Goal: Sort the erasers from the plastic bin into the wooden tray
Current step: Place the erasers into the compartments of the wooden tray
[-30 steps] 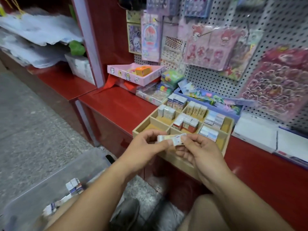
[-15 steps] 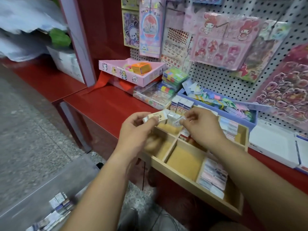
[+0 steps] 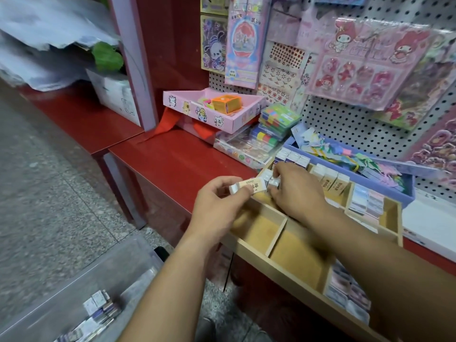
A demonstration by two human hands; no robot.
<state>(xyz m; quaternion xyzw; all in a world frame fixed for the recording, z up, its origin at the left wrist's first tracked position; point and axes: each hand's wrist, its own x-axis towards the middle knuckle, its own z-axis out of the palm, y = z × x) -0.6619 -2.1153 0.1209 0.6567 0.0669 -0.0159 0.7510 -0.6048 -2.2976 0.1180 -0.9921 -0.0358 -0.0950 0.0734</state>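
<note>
1. Two erasers are being handled at once above the left end of the wooden tray (image 3: 278, 265), which is sitting on the red surface (image 3: 177, 164).
2. The left hand (image 3: 217, 206) is pinching a cream eraser (image 3: 249, 185) between thumb and fingers. It is holding the eraser level in the air just over the tray's left rim, in no compartment.
3. The right hand (image 3: 296, 193) is curling its fingers round a small white eraser (image 3: 274, 180) at the back-left compartment. Blur is hiding whether that eraser is touching the ones below it or hanging just above them.
4. The step in hand is looking like placement: the white eraser is going in with others of its kind, while the cream one is waiting its turn.
5. The cream eraser is matching the cream row (image 3: 330, 178) standing on end in the back middle compartment. The next move is therefore probably calling for the right hand to clear out first. The left hand would then need to carry its eraser rightward, turn it upright and slot it beside that row without knocking the others over.
6. The plastic bin (image 3: 81, 287) is sitting on the floor at the lower left, well apart from the tray, and is holding more loose erasers (image 3: 101, 307). With two front compartments showing bare wood, the sorting is seeming only partly done.
</note>
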